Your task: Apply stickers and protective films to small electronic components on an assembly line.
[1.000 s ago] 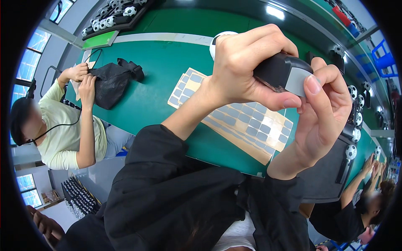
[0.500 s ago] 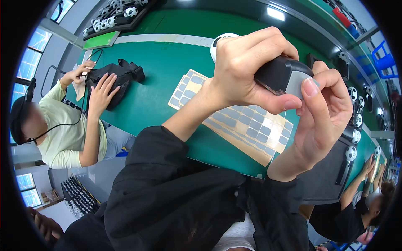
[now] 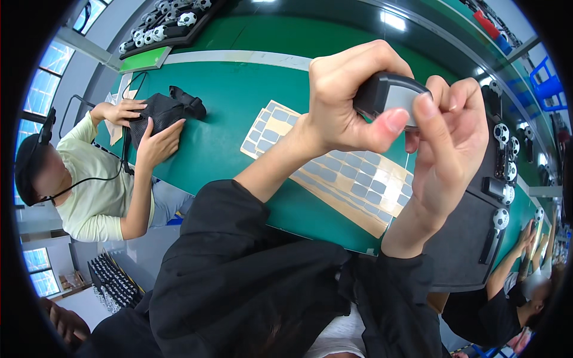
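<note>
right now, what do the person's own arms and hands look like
The left sleeve and right sleeve are plain black, loose and creased, and end short of the wrists. The left hand and right hand are bare: no glove, ring, watch or cable shows on either.

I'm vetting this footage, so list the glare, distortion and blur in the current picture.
Head view: glare whitens part of the grey sticker sheet; head view: the pale strip along the green table bows, corners are black; head view: the held black-and-grey block looks fairly sharp, the co-worker in black softer.
</note>
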Demonstrator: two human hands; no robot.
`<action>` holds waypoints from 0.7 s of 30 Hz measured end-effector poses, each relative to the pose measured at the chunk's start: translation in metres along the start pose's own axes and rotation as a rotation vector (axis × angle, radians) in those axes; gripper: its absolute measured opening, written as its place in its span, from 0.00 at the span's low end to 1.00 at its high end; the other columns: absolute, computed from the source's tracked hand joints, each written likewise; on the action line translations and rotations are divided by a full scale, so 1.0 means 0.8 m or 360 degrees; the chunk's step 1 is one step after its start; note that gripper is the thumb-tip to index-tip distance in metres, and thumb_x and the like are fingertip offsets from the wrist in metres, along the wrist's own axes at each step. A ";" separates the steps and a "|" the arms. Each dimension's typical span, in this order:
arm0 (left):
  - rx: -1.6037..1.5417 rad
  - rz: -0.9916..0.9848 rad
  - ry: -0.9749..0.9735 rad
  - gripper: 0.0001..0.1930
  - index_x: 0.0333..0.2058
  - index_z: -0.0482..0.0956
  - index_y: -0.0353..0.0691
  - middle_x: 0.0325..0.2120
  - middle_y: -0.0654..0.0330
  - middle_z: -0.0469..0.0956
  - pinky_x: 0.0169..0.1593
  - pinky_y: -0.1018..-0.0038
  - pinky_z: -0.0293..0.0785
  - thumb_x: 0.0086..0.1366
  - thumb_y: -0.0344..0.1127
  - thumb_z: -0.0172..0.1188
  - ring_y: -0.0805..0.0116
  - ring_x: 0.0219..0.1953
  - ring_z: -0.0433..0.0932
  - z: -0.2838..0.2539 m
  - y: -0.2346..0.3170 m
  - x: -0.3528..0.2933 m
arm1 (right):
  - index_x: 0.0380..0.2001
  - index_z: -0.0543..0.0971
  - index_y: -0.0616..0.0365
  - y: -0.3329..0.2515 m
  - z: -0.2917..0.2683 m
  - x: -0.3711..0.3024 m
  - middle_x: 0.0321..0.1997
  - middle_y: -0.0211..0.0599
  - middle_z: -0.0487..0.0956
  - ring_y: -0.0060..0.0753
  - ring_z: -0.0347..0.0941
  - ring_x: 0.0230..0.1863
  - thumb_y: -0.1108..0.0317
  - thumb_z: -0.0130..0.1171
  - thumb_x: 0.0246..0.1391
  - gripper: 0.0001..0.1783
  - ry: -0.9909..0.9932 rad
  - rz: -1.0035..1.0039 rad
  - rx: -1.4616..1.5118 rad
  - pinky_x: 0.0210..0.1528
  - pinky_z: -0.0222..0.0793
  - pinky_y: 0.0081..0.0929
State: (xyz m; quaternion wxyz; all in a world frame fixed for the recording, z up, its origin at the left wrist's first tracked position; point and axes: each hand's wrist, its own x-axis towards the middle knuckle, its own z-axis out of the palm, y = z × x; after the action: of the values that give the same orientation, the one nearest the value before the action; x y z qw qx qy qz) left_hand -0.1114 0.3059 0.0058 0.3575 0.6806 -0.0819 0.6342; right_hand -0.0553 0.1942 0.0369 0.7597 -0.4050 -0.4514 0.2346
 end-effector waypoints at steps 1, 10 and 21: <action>-0.0081 0.0000 0.0081 0.14 0.21 0.73 0.38 0.15 0.64 0.71 0.16 0.82 0.61 0.40 0.43 0.58 0.73 0.12 0.63 0.001 -0.001 0.000 | 0.31 0.66 0.59 0.000 0.000 0.001 0.25 0.29 0.64 0.14 0.57 0.19 0.74 0.52 0.48 0.07 0.0001 0.0043 0.0110 0.24 0.54 0.06; 0.0056 -0.0417 -0.0143 0.16 0.25 0.74 0.36 0.17 0.60 0.73 0.20 0.79 0.64 0.42 0.43 0.56 0.73 0.16 0.67 -0.024 0.036 -0.004 | 0.38 0.66 0.59 0.000 0.018 -0.009 0.31 0.33 0.69 0.15 0.62 0.21 0.73 0.51 0.51 0.10 0.0039 0.0028 -0.0123 0.20 0.55 0.04; 0.0117 -0.0646 -0.0027 0.15 0.18 0.70 0.35 0.11 0.60 0.70 0.18 0.77 0.61 0.39 0.41 0.63 0.68 0.12 0.65 -0.017 0.078 -0.021 | 0.37 0.69 0.58 -0.016 0.011 -0.043 0.23 0.29 0.71 0.10 0.62 0.17 0.68 0.49 0.57 0.07 0.0073 0.0178 -0.0303 0.17 0.53 0.04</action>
State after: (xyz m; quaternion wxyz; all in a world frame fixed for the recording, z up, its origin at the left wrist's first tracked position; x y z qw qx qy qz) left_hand -0.1606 0.2625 0.0137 0.4523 0.7010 0.0772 0.5460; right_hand -0.0796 0.1659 0.0329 0.7136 -0.5053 -0.4307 0.2234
